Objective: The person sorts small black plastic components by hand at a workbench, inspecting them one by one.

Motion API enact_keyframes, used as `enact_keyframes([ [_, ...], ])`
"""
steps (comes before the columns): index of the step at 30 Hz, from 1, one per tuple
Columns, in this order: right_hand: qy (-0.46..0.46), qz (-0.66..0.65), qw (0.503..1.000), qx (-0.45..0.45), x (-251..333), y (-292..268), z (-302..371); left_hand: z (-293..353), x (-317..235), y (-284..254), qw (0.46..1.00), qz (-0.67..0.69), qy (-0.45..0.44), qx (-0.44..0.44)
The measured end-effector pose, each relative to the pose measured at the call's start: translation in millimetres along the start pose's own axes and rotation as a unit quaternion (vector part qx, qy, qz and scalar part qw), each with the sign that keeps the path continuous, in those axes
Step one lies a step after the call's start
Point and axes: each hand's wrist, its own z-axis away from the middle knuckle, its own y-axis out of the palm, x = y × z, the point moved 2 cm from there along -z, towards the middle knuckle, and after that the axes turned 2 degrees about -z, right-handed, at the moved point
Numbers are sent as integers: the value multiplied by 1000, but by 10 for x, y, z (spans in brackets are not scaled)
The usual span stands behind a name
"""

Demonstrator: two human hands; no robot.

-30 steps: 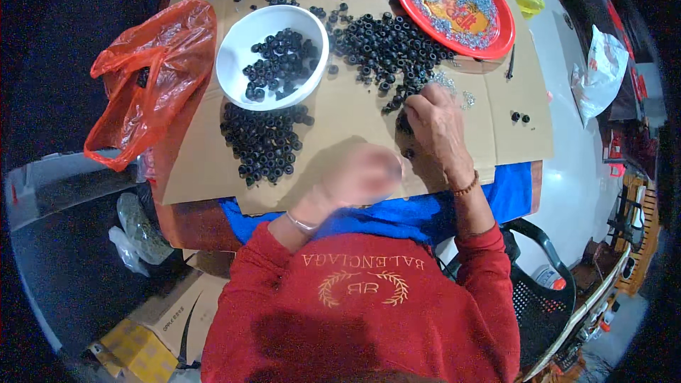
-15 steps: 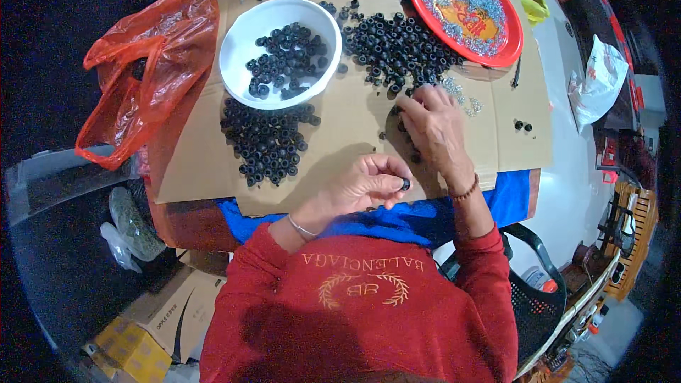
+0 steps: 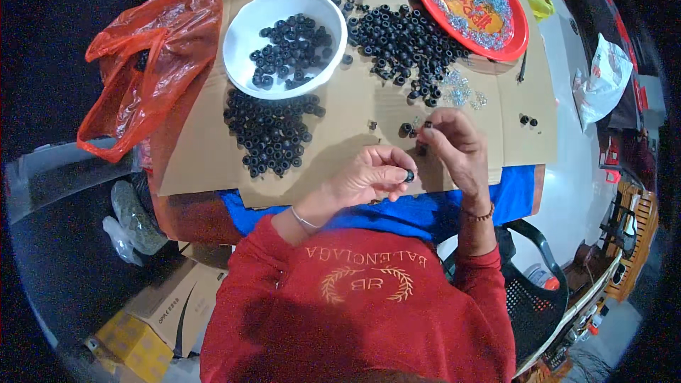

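Observation:
Between thumb and fingers my left hand (image 3: 379,176) pinches a small round black part (image 3: 409,176), above the front edge of the cardboard (image 3: 340,128). My right hand (image 3: 460,149) is closed in a pinch on a small dark piece (image 3: 428,125), a little farther off to the right. Several loose black parts (image 3: 406,129) lie on the cardboard beside its fingertips. Beyond the hands spreads a pile of round black parts (image 3: 404,42), with small clear pieces (image 3: 457,92) at its near right side.
A white bowl (image 3: 237,64) with black parts stands left of centre, another black pile (image 3: 269,135) before it. At the back right is a red plate (image 3: 521,32) of small clear pieces. A red plastic bag (image 3: 159,64) lies left; blue cloth (image 3: 454,206) lines the front edge.
My right hand has drawn back from the pile's near edge, now pinching a small dark piece. My left hand keeps its black part, nearly in place. The whole view has shifted slightly.

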Motion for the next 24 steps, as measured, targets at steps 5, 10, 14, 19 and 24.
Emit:
enact_keyframes([
  [5, 102, -337, 936, 19, -127, 34, 247, -13, -23, -23, 1000, 6, 7, 3],
  [10, 95, -403, 910, -3, -198, 48, 384, -2, -19, -7, 1000, 7, 27, 6],
  [14, 98, -434, 895, -13, -279, 51, 471, -10, -5, -55, 999, 13, 33, 2],
  [19, 87, -458, 885, 0, -327, 32, 534, -21, -19, -32, 999, 0, 47, 8],
  [24, 106, -505, 856, 21, -334, 19, 582, -34, -13, -40, 998, 0, 60, 11],
])
